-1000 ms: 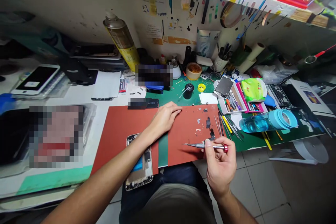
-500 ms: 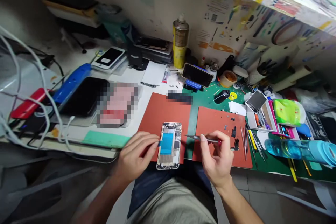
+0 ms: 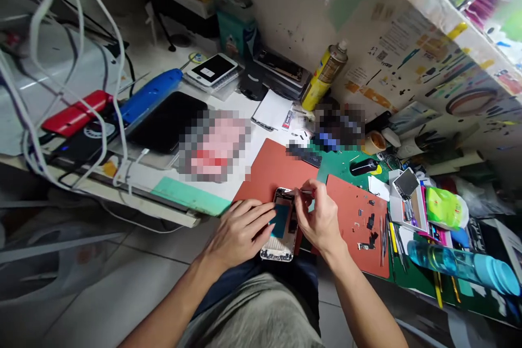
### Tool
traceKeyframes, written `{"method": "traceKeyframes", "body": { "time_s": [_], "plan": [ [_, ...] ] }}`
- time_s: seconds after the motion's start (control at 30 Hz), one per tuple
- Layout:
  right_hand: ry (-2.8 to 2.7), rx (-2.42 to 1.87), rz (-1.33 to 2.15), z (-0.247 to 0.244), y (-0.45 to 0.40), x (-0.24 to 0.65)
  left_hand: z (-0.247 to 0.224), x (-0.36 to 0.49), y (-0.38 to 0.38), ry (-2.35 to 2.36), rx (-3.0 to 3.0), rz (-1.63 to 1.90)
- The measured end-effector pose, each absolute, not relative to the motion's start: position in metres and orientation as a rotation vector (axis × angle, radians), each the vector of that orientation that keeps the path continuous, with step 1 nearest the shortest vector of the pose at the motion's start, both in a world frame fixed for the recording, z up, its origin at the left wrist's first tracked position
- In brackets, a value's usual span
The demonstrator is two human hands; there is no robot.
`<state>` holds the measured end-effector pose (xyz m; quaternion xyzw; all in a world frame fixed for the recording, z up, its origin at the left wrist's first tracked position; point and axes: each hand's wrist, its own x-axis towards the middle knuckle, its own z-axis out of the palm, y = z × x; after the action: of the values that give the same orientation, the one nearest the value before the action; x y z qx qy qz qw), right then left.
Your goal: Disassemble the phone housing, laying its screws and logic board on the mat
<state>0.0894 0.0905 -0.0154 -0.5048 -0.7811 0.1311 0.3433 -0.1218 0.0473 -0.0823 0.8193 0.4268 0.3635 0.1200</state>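
Observation:
An opened phone [image 3: 281, 247] with a blue rectangle [image 3: 279, 222] inside its frame lies at the bench's front edge, its circuitry exposed. My left hand [image 3: 242, 231] grips the phone's left side, fingertips and thumb against its edge. In my right hand [image 3: 320, 215] is a thin screwdriver [image 3: 304, 191], pinched between thumb and fingers; most of it is hidden by them. Its tip is over the top right part of the phone, but whether it touches a screw I cannot tell. The left orange mat [image 3: 265, 174] extends behind the phone.
Small phone parts [image 3: 371, 221] lie on the right orange mat [image 3: 346, 196], with tweezers and tools [image 3: 393, 236] beside it. A blue water bottle [image 3: 460, 263] lies at the right. White cables [image 3: 118, 65] hang at the left. A yellow spray can [image 3: 324, 79] stands behind.
My right hand has moved left, bringing the screwdriver from beside the phone to over its upper end. My left hand reaches further over the phone's side. The head view has turned and tilted.

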Motion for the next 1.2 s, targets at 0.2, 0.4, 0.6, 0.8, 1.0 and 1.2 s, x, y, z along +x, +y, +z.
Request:
{"method": "traceKeyframes", "body": {
  "time_s": [0.2,0.4,0.6,0.8,1.0,1.2],
  "plan": [
    [-2.075,-1.334,0.324,-0.016,0.092,0.087,-0.083,-0.12,0.048,1.283,2.366,1.074],
    [-2.096,-1.336,0.296,-0.017,0.093,0.085,-0.086,-0.12,0.047,1.288,2.37,1.071],
    [-2.258,-1.27,0.29,-0.006,0.098,0.085,-0.083,-0.121,0.047,1.288,2.398,1.057],
    [-2.436,-1.26,0.181,0.006,0.111,0.078,-0.08,-0.121,0.048,1.297,2.409,1.055],
    [-2.548,-1.151,0.343,0.014,0.118,0.079,-0.08,-0.121,0.048,1.293,2.406,1.041],
    [-2.537,-1.185,0.328,0.015,0.117,0.082,-0.083,-0.12,0.047,1.304,2.401,1.069]
  ]
}}
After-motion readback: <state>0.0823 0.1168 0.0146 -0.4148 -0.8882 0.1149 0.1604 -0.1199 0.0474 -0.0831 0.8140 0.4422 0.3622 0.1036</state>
